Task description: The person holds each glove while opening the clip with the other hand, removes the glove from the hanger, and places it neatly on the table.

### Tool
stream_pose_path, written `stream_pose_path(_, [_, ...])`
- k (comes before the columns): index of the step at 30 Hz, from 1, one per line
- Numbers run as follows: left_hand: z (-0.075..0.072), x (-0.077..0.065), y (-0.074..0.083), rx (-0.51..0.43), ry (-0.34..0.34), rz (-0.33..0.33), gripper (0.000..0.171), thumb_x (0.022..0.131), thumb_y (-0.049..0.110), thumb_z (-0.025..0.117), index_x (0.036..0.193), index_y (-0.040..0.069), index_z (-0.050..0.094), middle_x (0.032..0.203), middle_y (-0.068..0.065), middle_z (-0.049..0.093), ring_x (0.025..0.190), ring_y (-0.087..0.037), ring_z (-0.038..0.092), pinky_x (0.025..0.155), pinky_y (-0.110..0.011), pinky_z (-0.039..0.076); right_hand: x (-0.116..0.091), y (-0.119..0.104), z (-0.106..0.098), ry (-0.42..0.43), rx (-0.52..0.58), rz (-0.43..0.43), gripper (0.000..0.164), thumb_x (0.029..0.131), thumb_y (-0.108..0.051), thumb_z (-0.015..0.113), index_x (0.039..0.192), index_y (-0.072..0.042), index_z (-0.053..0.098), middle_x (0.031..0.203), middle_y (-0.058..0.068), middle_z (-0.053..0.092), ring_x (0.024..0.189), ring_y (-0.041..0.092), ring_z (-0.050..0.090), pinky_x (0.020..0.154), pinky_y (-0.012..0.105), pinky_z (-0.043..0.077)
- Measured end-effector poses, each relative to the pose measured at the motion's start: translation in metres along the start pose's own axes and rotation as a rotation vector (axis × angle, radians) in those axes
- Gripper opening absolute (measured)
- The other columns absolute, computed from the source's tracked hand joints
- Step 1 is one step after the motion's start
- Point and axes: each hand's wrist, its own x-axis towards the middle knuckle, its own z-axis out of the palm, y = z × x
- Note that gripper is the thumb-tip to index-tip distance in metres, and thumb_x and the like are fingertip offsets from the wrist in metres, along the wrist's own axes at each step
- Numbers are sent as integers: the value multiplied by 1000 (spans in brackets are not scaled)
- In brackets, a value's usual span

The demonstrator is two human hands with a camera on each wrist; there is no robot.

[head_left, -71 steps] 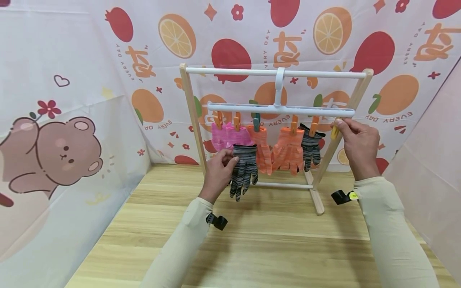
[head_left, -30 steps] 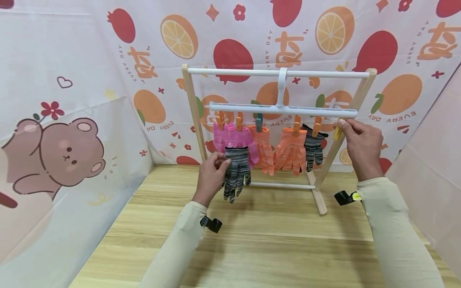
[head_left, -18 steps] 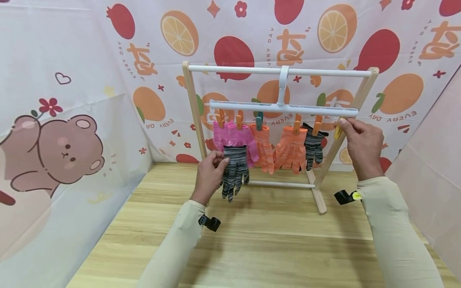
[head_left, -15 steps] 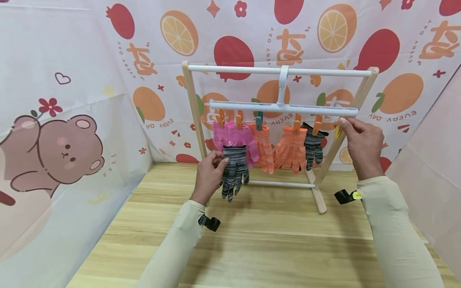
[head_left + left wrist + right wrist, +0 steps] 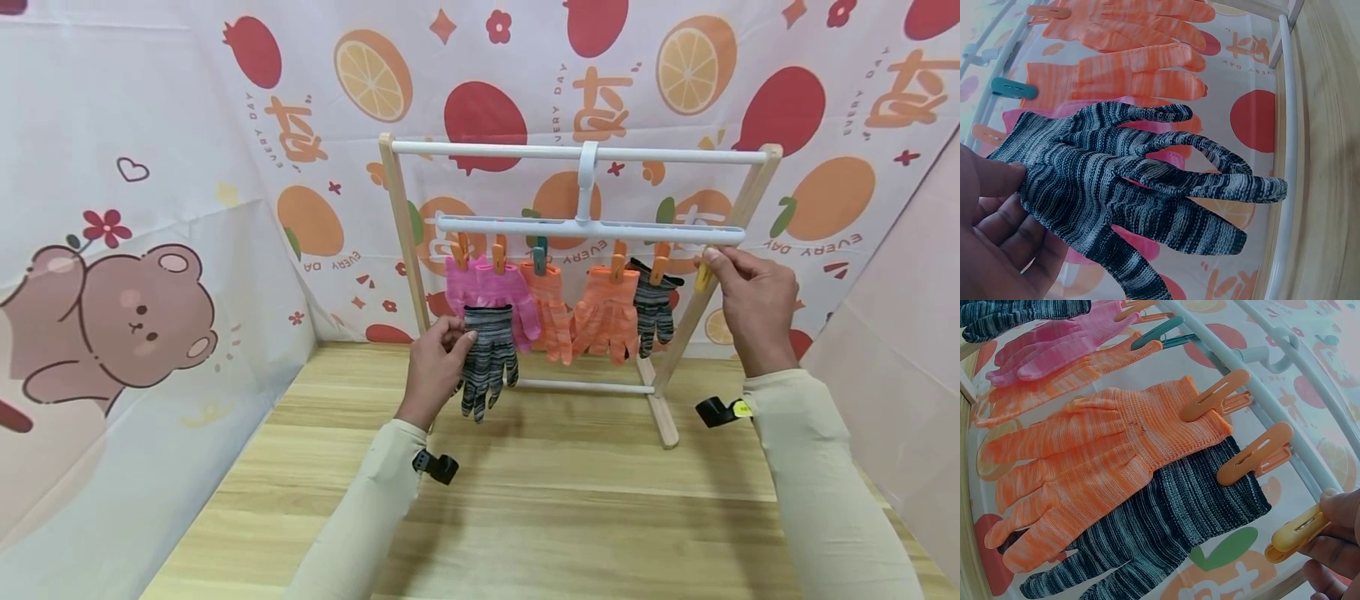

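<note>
The left hand (image 5: 435, 368) pinches a striped glove (image 5: 491, 350) near the cuff, between thumb (image 5: 999, 179) and fingers (image 5: 1007, 222); the glove hangs before pink gloves (image 5: 501, 287). The right hand (image 5: 759, 312) pinches a yellow clip (image 5: 702, 277) under the hanger (image 5: 517, 225).

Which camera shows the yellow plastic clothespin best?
The right wrist view: the yellow plastic clothespin appears large and close there, one end covered by the right grip. The head view shows it small and partly hidden; the left wrist view doesn't show it.
</note>
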Motion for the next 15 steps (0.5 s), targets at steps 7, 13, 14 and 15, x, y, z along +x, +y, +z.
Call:
stream_pose_path(7, [-2,-1,2,2,-1,-7,12,100,20,68,105,8,65,85,-6,66,77,-23,55,69,-35,45,-2,-1,-1,0,-13,6,45,95,-48,65,129,-20,71,117,2,74,111,10,59,100,30,48])
stream_pose_path(13, [-4,-2,1,2,2,-13,12,100,19,68,104,8,66,85,-7,67,77,-23,57,69,-35,46,-4,-2,-2,-7,-36,2,47,97,-49,63,131,-18,70,119,3,74,114,12,59,105,35,47])
stream_pose_path(14, [-4,-1,2,2,1,-14,12,100,20,68,105,8,66,86,-7,68,77,-23,57,70,-36,46,-4,-3,-2,-5,-40,-6,46,97,-49,63,131,-18,70,118,3,74,113,11,59,104,34,47])
stream_pose_path(15, [-4,-1,2,1,0,-14,13,100,20,67,105,8,66,87,-7,68,77,-22,57,70,-36,47,-3,-3,-3,-3,-37,-14,46,97,-49,63,130,-18,70,117,3,74,112,11,59,102,33,48])
